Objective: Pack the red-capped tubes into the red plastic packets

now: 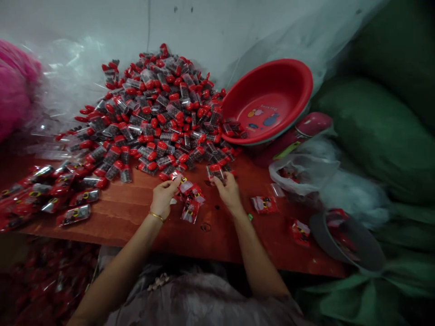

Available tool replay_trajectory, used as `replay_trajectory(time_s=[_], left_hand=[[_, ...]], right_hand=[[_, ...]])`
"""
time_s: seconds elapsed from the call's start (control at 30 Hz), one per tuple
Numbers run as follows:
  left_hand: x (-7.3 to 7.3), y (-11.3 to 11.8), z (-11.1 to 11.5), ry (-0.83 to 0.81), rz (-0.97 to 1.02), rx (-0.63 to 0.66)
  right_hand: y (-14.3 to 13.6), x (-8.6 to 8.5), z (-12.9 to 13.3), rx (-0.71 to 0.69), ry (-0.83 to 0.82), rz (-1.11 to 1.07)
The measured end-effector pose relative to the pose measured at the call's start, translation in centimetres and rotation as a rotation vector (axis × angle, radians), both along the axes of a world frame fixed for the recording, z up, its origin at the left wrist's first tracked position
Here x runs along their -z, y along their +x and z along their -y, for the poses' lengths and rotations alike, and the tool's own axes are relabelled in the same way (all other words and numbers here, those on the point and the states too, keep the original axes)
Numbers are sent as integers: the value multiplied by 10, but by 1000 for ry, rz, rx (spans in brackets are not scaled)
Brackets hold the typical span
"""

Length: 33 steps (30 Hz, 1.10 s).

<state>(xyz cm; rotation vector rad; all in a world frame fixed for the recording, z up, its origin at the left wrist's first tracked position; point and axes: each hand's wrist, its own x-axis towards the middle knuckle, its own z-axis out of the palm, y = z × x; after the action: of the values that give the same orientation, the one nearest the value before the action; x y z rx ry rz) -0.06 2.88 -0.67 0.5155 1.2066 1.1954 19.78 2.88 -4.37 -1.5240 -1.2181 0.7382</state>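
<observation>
Pinching a red printed packet (177, 175) in its fingertips, the left hand (162, 198) faces the right hand (229, 192), which grips a red-capped clear tube (215, 171); light fingertip pressure should spare both. Loose packets (190, 210) lie between the hands.

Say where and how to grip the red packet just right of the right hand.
Probably pinch the red packet across its middle, from above and the near side: it lies low on the table, near edge exposed, while a clear plastic piece sits by its far right corner.
</observation>
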Motion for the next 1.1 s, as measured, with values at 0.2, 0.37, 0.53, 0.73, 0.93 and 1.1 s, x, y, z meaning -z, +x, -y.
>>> replay_trajectory(time_s=[0.2, 0.37, 0.53, 0.73, 0.93, 1.1], left_hand=[[-12, 8, 16, -39, 123, 100], [-16, 9, 30, -25, 108, 133], [-17, 5, 36, -42, 101, 85], [-14, -2, 40, -128, 176, 185], [-11, -1, 44, -109, 194, 230], [-11, -1, 45, -81, 93, 158]], right_hand=[[-7, -22, 56, -123, -164, -651], [-21, -25, 78, -186, -178, -695], [-23, -15, 95, -224, -47, -534], [-23, -26, 115, -329, 247, 158], [-29, -34, 117, -345, 364, 355], [-28, -32, 118, -343, 450, 382]])
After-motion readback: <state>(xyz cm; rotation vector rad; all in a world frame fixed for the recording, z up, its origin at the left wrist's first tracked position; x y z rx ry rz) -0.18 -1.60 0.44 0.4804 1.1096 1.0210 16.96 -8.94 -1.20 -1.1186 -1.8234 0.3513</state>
